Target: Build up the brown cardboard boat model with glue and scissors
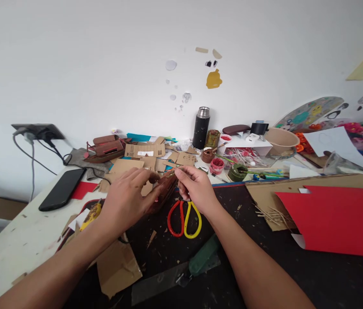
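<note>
My left hand is closed around the side of a dark brown cardboard model, which is partly hidden by my fingers. Thumb and forefinger of my right hand are pinched together at the model's upper end; what lies between them is too small to make out. Just below the right hand lie scissors with one red and one yellow handle, their blades hidden. Nearer to me on the black mat are a green-handled cutter and a clear ruler.
Cardboard scraps and a brown model boat fill the back left. Open paint jars and a black flask stand behind my hands. Red paper covers the right; a phone lies left.
</note>
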`<state>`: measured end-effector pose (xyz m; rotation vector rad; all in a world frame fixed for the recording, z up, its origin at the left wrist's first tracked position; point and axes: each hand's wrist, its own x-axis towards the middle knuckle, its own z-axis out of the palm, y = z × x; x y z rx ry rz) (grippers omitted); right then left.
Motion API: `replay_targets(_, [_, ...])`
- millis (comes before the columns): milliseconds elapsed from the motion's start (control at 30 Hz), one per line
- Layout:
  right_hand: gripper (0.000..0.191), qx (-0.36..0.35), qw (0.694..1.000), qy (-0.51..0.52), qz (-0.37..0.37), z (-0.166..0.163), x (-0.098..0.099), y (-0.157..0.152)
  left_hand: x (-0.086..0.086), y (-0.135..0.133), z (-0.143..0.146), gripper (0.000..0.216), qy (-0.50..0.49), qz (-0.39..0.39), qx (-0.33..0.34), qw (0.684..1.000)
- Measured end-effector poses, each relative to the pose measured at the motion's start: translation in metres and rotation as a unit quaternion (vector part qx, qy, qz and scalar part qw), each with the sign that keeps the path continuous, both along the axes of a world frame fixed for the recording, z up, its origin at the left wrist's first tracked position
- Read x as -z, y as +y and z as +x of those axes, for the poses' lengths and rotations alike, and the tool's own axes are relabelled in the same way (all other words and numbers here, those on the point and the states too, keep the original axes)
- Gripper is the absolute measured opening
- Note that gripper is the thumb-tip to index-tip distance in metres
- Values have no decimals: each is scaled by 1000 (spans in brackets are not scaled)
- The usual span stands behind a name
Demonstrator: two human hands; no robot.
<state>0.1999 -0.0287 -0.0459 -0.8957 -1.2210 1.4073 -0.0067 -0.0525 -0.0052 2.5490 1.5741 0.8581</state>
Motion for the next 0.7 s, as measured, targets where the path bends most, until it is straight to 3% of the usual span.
replay_targets(333, [42, 5, 1000, 6, 8, -2, 2, 0, 7, 1, 1, 25, 19, 89, 7, 996])
replay_targets(700, [43, 8, 1000, 7, 9, -2, 4, 0, 9, -1, 3, 31, 36, 90, -7, 995])
